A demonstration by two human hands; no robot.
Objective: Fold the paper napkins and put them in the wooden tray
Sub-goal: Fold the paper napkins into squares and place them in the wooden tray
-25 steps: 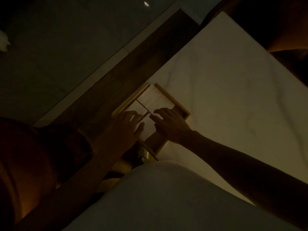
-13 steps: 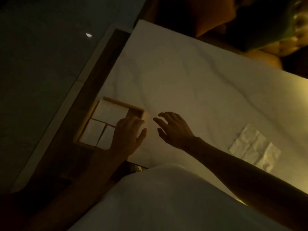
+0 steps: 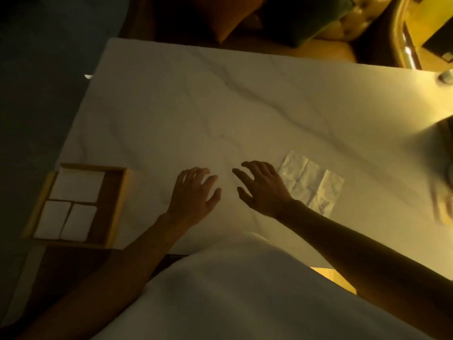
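A wooden tray (image 3: 117,207) sits at the table's left front corner and holds three folded white napkins (image 3: 78,186); its right strip is bare wood. An unfolded, creased paper napkin (image 3: 312,185) lies flat on the white marble table (image 3: 220,106), just right of my right hand (image 3: 263,188). My left hand (image 3: 193,195) hovers over the table between the tray and my right hand. Both hands are palm down with fingers spread and hold nothing.
The room is dim. A cushioned seat (image 3: 269,25) stands beyond the table's far edge. Blurred objects (image 3: 443,209) lie at the right edge of the table. A dark floor (image 3: 36,82) lies to the left of the table.
Both hands have left the tray and moved right over the table, toward the unfolded napkin. The view has swung right, so the tray now sits far left.
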